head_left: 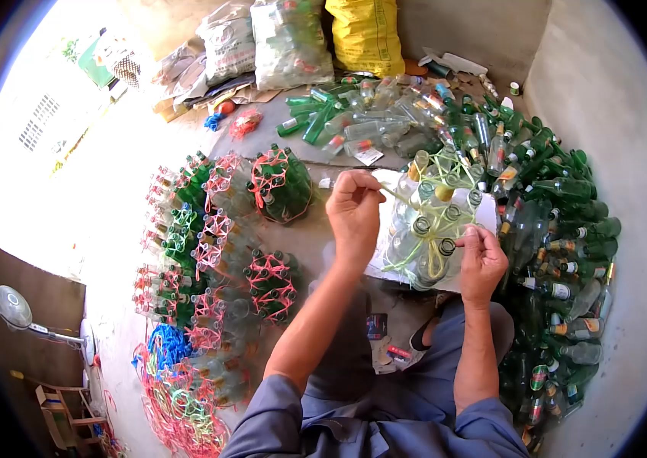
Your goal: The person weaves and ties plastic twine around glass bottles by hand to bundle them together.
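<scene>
A cluster of clear glass bottles (403,243) stands upright in front of me on a white board (391,180). Yellow-green plastic twine (436,263) loops around and between their necks. My left hand (355,215) is raised at the cluster's left side, its fingers pinched on a length of this twine that runs down to the necks. At the near right side, my right hand (484,265) is closed by the front bottle's dark rim (447,246), thumb and forefinger pinched together on what looks like the twine. The fingertips partly hide what they grip.
Loose green and clear bottles (568,221) are heaped along the right wall and behind the board. Bundles of bottles tied with pink twine (274,278) stand to the left, near a tangled twine pile (178,404). A yellow sack (367,38) and a fan (14,307) stand farther off.
</scene>
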Motion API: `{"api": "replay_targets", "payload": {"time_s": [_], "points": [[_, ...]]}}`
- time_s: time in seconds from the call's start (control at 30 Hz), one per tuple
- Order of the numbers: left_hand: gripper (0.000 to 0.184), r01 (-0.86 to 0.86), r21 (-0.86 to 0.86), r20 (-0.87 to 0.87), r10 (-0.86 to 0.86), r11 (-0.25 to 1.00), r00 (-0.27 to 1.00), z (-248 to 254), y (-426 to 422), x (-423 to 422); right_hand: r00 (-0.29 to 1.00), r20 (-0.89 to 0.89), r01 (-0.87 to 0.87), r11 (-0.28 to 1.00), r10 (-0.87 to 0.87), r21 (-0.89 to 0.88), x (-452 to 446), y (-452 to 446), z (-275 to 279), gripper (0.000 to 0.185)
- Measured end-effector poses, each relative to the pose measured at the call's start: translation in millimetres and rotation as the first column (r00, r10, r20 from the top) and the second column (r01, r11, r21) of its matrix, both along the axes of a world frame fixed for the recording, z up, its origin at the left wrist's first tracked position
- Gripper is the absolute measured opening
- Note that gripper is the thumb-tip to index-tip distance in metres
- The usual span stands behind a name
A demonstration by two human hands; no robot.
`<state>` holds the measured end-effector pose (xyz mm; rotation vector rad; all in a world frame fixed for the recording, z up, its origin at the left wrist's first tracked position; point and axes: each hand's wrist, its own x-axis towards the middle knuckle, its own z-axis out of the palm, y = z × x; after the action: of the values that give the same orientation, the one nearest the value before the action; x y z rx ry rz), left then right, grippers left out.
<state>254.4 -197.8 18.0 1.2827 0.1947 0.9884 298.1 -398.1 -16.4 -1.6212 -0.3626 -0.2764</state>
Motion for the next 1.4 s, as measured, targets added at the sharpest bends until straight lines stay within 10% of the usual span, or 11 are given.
{"api": "replay_targets", "payload": {"time_s": [0.87, 1.4], "points": [[0.012, -0.097, -0.44, -0.266, -0.026, 0.893, 0.964, -76.0, 83.2, -47.1, 0.998, -0.033, -0.061, 0.998, 0.062, 0.033, 5.1, -10.4, -10.8, 0.018], [0.007, 0.048, -0.189, -0.019, -0.052, 0.981, 0.998, 40.4, 70.4, -10.7, 0.994, -0.031, -0.104, 0.993, 0.106, 0.053, 3.8, -12.7, -18.5, 0.015]]}}
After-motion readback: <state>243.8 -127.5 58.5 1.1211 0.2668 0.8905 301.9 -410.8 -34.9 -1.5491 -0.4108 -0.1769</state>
